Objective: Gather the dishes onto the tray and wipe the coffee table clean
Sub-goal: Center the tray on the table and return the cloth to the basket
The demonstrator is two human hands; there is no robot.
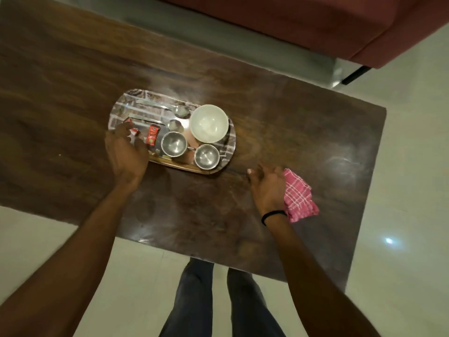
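Below the tray, closest to me, my legs in dark trousers stand on the pale floor against the near edge of the coffee table. To the tray's lower right my right hand lies over the left edge of a pink checked cloth, which is folded flat on the wood. The fingers are relaxed and slightly apart, the thumb sticks out toward the tray, and a black band circles the wrist.

My left hand reaches over the tray's near left corner. Its fingers curl down onto a red packet, with the thumb bent beside it; I cannot tell whether I am pinching it or only touching it.

The tray is shiny and sits on the table with all the dishes on it. A second red packet lies just right of my fingers. Along the tray's near side stand a steel cup and another steel cup, side by side. Behind them, at the tray's right end, sits a white bowl. Left of the bowl lie a spoon and a farther spoon, handles pointing left.

Beyond the tray and past the table's far edge is a reddish sofa.
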